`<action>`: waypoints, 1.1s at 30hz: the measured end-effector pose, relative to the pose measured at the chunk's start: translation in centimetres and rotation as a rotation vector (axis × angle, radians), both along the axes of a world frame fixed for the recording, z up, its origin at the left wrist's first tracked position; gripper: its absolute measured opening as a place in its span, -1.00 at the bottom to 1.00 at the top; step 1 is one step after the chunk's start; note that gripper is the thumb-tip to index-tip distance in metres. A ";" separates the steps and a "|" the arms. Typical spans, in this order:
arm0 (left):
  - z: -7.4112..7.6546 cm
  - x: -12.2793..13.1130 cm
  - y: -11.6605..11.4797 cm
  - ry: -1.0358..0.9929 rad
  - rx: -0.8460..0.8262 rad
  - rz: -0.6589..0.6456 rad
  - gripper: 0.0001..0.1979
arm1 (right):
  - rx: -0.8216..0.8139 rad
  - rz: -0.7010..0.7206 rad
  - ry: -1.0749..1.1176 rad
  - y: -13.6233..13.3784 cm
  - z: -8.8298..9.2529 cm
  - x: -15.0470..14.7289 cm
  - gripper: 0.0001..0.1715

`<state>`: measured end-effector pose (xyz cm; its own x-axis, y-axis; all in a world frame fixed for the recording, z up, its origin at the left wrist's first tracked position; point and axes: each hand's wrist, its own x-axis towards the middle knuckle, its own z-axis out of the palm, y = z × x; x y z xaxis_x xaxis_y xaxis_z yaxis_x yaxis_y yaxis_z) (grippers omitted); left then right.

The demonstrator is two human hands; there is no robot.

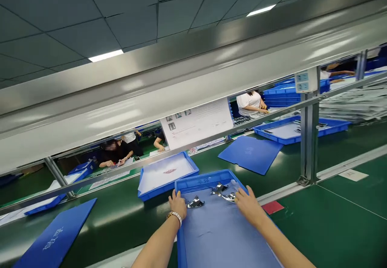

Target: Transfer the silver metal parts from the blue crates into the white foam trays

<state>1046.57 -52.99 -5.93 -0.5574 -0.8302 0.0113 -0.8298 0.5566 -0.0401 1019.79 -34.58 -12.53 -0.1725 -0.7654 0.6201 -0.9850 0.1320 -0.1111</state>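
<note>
Conveyor point(99, 219) is seen with a blue tray point(205, 180) at its near edge; a second tray point(165, 175), lined white, is placed just beyond. Left hand point(178, 204) and right hand point(249, 206) are held well apart, laid at the blue tray's side rims, clamped on nothing. Two silver metal parts point(195, 202) are lying near the far rim, between the hands.

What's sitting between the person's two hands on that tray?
In the head view, shiny metal parts lie between the left hand and the right hand, inside a blue plastic tray.
</note>
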 end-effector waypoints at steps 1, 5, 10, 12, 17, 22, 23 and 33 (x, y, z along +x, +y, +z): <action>0.4 0.1 0.3 0.069 0.012 0.024 -0.65 | -0.013 -0.043 0.002 0.9 0.5 0.4 -0.50; 3.6 3.7 2.2 0.398 0.123 0.054 -0.78 | -0.094 -0.110 -0.109 4.1 2.5 4.5 -0.65; 7.8 19.4 2.4 0.868 0.273 -0.061 -0.86 | -0.222 0.238 -0.234 3.7 5.4 18.2 -0.70; 8.2 28.3 2.4 0.980 0.285 0.024 -0.87 | -0.203 0.443 -0.286 2.4 6.6 26.7 -0.72; 5.7 48.1 6.6 1.120 0.238 0.368 -0.83 | 0.153 0.849 -0.331 0.5 7.5 48.2 -0.74; 0.1 57.0 12.1 1.216 0.246 0.517 -0.78 | 0.457 0.967 -0.154 -0.3 5.3 56.9 -0.68; -0.7 57.7 12.9 1.216 0.250 0.534 -0.77 | 0.475 0.969 -0.125 -0.2 4.9 56.9 -0.68; -2.6 58.0 14.6 1.182 0.199 0.511 -0.80 | 0.719 0.903 0.093 -0.3 4.9 56.0 -0.58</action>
<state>1104.52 -38.43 -8.57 0.0824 -0.9883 0.1280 -0.4243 0.0814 0.9018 1075.75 -34.87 -7.59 0.6401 -0.7678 -0.0265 -0.7534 -0.6205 -0.2178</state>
